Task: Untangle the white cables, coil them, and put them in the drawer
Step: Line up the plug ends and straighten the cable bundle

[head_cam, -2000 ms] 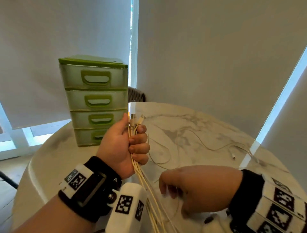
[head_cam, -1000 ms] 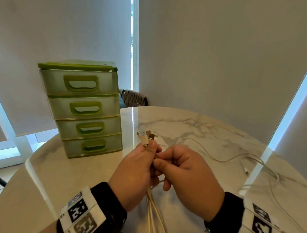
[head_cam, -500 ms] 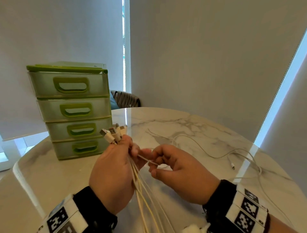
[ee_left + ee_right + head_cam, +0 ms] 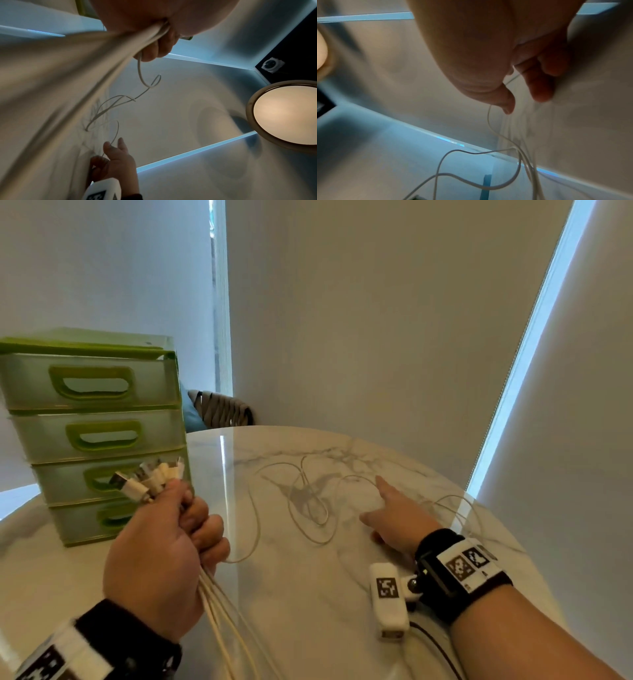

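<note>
My left hand (image 4: 195,525) grips a bundle of white cables (image 4: 219,628) upright, with their USB plugs (image 4: 147,479) fanned out above my fist. The bundle hangs down from the fist (image 4: 154,44) towards me. Loose white cable loops (image 4: 308,508) lie on the marble table (image 4: 308,594). My right hand (image 4: 387,508) reaches out flat over these loops, index finger straight. A thin cable (image 4: 489,121) runs between its thumb and fingers (image 4: 539,92), with a gap showing between them. The green drawer unit (image 4: 96,433) stands at the back left, all drawers closed.
The table's round edge curves close behind the loose cables on the right. A woven chair back (image 4: 219,409) shows beyond the table next to the drawer unit. Window blinds fill the walls behind. A white camera block (image 4: 388,597) sticks out under my right wrist.
My right hand has left the bundle beside my left hand and moved forward and right onto the loose cables on the table. The left hand still holds the bundle.
</note>
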Motion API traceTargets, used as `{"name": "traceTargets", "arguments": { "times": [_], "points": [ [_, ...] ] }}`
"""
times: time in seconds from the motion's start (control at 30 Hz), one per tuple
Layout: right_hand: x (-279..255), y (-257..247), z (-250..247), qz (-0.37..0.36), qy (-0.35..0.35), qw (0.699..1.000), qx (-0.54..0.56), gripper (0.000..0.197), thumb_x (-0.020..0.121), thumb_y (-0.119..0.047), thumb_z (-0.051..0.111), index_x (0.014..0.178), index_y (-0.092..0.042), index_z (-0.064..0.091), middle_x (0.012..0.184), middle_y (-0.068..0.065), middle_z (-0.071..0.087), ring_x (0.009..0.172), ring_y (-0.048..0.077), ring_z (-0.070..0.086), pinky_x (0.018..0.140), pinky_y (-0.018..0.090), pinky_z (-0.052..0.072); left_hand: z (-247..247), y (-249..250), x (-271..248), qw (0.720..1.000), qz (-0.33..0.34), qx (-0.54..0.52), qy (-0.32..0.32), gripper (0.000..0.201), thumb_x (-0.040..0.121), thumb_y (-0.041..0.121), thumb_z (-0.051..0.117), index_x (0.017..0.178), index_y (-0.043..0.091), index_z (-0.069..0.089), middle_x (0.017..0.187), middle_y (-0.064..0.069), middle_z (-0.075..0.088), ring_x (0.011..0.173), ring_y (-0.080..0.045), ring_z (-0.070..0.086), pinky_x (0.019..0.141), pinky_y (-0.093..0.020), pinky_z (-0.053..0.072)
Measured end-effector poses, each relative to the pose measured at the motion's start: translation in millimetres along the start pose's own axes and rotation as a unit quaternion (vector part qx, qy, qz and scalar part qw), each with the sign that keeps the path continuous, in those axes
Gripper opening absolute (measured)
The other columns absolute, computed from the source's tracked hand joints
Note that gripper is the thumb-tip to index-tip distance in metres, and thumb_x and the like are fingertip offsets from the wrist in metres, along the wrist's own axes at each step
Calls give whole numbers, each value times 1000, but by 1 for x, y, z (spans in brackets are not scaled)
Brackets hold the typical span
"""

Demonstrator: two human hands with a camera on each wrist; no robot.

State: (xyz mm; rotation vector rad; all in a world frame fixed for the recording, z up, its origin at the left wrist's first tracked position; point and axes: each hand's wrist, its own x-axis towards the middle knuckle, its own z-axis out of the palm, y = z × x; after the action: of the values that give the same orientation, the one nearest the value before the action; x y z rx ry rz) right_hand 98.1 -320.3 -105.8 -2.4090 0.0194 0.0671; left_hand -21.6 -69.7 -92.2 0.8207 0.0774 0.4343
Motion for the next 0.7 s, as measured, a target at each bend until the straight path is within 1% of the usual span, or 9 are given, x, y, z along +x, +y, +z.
{"name": "traceTargets", "arguments": {
  "times": [0.07, 0.1, 0.17, 0.23, 0.3, 0.33, 0.43, 0.53, 0.7],
  "points": [
    [3, 2, 2, 12, -6, 999, 32, 73, 94, -30, 59, 155, -36, 21, 132, 1, 58, 91, 21, 71, 79, 37, 59, 0, 1, 0, 1000, -5, 2, 7, 37, 101, 32, 40, 65, 25, 41, 50, 8, 26, 37, -6, 21, 35, -18, 17],
    [4, 2, 3, 1, 2, 1000, 26, 65, 94, -30, 59, 153, -35, 31, 131, 0, 60, 100, 23, 69, 81, 36, 57, -1, 1, 0, 1000, -7, 3, 10, 37, 101, 32, 41, 66, 25, 42, 50, 8, 27, 37, -7, 22, 35, -18, 17],
    [6, -1, 4, -25, -4, 998, -48, 38, 94, -33, 61, 132, -30, 61, 129, -1, 65, 112, 20, 62, 91, 29, 46, -3, 3, 1, 1000, -10, 0, 18, 36, 101, 31, 42, 66, 24, 43, 51, 8, 28, 38, -7, 23, 35, -18, 19],
    [3, -4, 4, -24, -21, 997, -69, 20, 94, -34, 62, 106, -25, 75, 105, -3, 72, 95, 16, 63, 88, 29, 48, -4, 3, 2, 1000, -15, 0, 27, 36, 101, 29, 43, 65, 25, 43, 52, 7, 28, 39, -8, 23, 36, -19, 19],
    [-1, -6, -6, 11, -16, 1000, -15, 17, 95, -30, 61, 98, -20, 75, 84, 3, 71, 71, 16, 63, 72, 30, 52, -5, 3, 3, 999, -16, 12, 42, 36, 100, 29, 45, 64, 25, 42, 54, 7, 29, 42, -9, 23, 39, -22, 19],
    [-4, -4, -16, 26, 5, 999, 21, 15, 95, -26, 61, 95, -18, 74, 82, 6, 72, 65, 17, 63, 65, 29, 53, -6, 4, 4, 999, -16, 16, 46, 36, 100, 31, 45, 65, 26, 42, 55, 7, 30, 43, -9, 23, 39, -23, 19],
    [-11, 8, -63, 16, 97, 995, 35, 15, 96, -20, 60, 93, -14, 73, 83, 6, 72, 63, 16, 64, 54, 23, 53, -8, 5, 6, 999, -14, 12, 42, 36, 100, 33, 47, 65, 26, 44, 56, 7, 32, 43, -8, 24, 38, -22, 21],
    [-24, 32, -115, 15, 184, 981, 65, 15, 95, -19, 60, 92, -19, 74, 85, 1, 72, 69, 19, 65, 58, 29, 52, -9, 9, 5, 998, -24, 6, 60, 34, 99, 34, 49, 66, 26, 46, 55, 8, 34, 42, -8, 26, 38, -22, 21],
    [-57, 85, -175, 34, 290, 946, 138, 14, 90, -27, 66, 95, -18, 76, 89, 14, 72, 74, 25, 62, 66, 36, 51, -9, 10, 0, 998, 2, 37, 55, 33, 99, 37, 49, 67, 27, 47, 58, 8, 34, 46, -9, 27, 41, -24, 23]
  ]
}}
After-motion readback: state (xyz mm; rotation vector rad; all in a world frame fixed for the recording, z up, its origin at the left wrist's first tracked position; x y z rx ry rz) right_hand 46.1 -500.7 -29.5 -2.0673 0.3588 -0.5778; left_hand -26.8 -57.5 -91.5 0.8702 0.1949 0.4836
